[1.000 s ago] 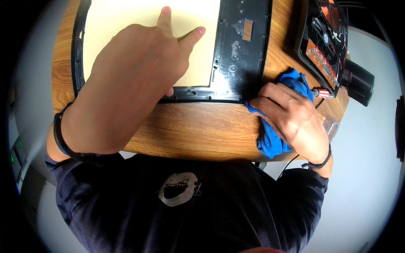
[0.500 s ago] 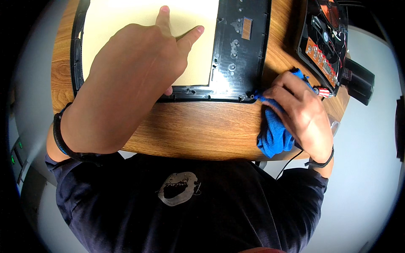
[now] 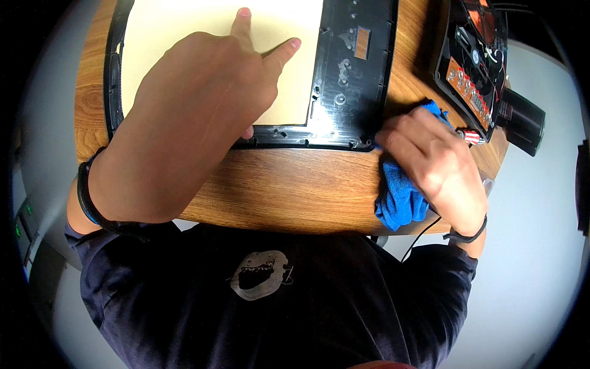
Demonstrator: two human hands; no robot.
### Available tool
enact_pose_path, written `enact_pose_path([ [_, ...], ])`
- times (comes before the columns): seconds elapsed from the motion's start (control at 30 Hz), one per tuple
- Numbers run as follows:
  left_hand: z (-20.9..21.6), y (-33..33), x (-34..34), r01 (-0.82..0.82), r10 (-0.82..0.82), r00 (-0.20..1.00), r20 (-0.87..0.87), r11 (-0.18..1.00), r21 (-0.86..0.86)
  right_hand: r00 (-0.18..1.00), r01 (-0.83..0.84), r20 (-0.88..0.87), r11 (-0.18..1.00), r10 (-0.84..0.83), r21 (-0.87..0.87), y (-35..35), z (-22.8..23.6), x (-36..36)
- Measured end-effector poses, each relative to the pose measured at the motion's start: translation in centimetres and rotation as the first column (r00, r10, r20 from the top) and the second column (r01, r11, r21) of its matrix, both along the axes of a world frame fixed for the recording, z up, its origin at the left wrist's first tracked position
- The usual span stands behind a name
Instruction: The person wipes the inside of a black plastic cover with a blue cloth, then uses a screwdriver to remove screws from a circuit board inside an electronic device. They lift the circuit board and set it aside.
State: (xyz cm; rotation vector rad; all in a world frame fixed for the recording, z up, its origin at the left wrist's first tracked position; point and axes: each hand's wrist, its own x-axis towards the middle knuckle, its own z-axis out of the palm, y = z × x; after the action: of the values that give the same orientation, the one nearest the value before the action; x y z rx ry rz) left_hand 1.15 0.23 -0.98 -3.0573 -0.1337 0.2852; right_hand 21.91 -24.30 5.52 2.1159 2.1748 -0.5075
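Note:
My left hand [image 3: 209, 92] rests on the cream sheet [image 3: 166, 34] set in a black plastic frame panel [image 3: 340, 67], two fingers stretched out and spread, the others folded out of sight. A fingertip shows at the panel's near edge. At the panel's near right corner, my right hand [image 3: 430, 150] has its fingers closed on a blue cloth [image 3: 402, 197]. A fold of the cloth is pinched against that corner, mostly hidden by the fingers; the rest hangs bunched below the palm on the table and pokes out above the knuckles.
On the right, an opened black housing [image 3: 458, 37] with an orange circuit board [image 3: 470, 86] and wires stands on the wooden table [image 3: 283, 190]. Beside it lie a red-and-white striped cylinder [image 3: 472, 136] and a black block-shaped part [image 3: 522, 120]. A thin black cable [image 3: 424, 237] hangs over the table's near edge.
The panel has slid slightly to the right, and my left hand has moved with it. My right fingers have shifted a little over the corner, covering more of the pinched cloth.

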Motion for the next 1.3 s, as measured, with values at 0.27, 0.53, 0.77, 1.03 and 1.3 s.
enact_pose_path([
  [0.27, 0.4, -0.4, -0.1, 0.011, -0.01, 1.0, -0.017, 0.998, 0.066, 0.943, -0.115, -0.321, 0.99, 0.084, -0.079, 0.0, -0.4, -0.7],
  [0.53, 0.0, -0.2, -0.2, 0.009, -0.01, 0.999, 0.03, 1.0, 0.023, 0.982, -0.029, -0.185, 0.999, 0.021, -0.038, 2.0, -2.0, -2.4],
  [0.77, -0.3, 0.2, -0.3, -0.01, 0.017, 0.998, 0.061, 0.993, -0.12, 0.989, -0.06, -0.137, 0.997, 0.053, -0.048, 2.7, -1.8, -2.7],
  [1.03, 0.6, -0.3, 0.0, -0.026, 0.026, 1.0, 0.002, 0.998, -0.064, 0.99, -0.093, -0.11, 0.995, 0.088, -0.036, 2.7, -1.6, -2.9],
  [1.3, 0.1, 0.1, -0.4, 0.024, -0.024, 0.999, -0.022, 1.0, -0.011, 0.979, -0.089, -0.183, 0.996, 0.092, 0.026, 2.4, -3.0, -4.1],
])
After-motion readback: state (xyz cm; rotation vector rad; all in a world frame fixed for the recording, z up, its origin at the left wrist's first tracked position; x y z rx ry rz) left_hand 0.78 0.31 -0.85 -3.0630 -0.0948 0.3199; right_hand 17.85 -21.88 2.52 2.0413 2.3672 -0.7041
